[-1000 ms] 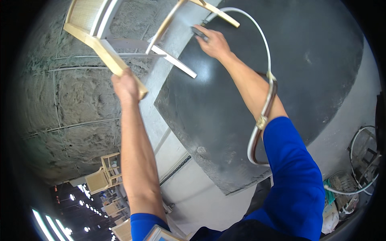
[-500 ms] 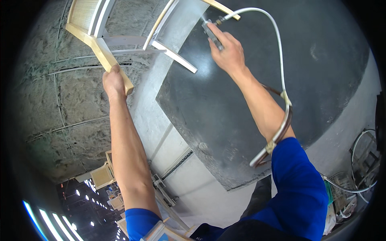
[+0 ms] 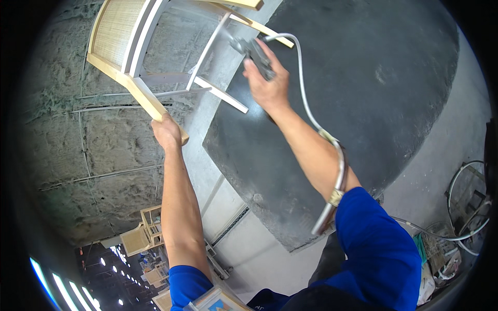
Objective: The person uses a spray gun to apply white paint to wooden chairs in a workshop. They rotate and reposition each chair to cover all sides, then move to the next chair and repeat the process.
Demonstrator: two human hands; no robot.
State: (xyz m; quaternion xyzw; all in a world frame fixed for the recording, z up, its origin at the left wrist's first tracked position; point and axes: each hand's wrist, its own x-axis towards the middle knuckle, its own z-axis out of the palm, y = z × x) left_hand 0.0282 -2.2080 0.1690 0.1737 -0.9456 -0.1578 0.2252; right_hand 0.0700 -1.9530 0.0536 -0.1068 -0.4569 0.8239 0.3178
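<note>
My left hand [image 3: 167,131] is closed round the end of one pale leg of a wooden chair [image 3: 140,96], which hangs tilted at the upper left. The chair has a woven panel [image 3: 120,31] and thin rungs, some of them whitish. In my right hand [image 3: 271,85] is a grey spray gun [image 3: 258,58], its nozzle turned left towards the chair's rungs and apart from them. A faint mist shows at the nozzle, which is blurred. From the gun a white hose [image 3: 302,88] runs back along my right forearm.
A large dark sheet [image 3: 337,129] covers the floor on the right. At the left stands a stained wall-like surface [image 3: 119,140] with pipes along it. Other wooden chairs [image 3: 139,239] are at the lower left. Coiled hoses [image 3: 451,197] and clutter lie at the far right.
My left hand and the chair leg have shifted right and nearer. My right hand has brought the spray gun left and slightly nearer, closer to the chair's rungs. The hose has swung left with it.
</note>
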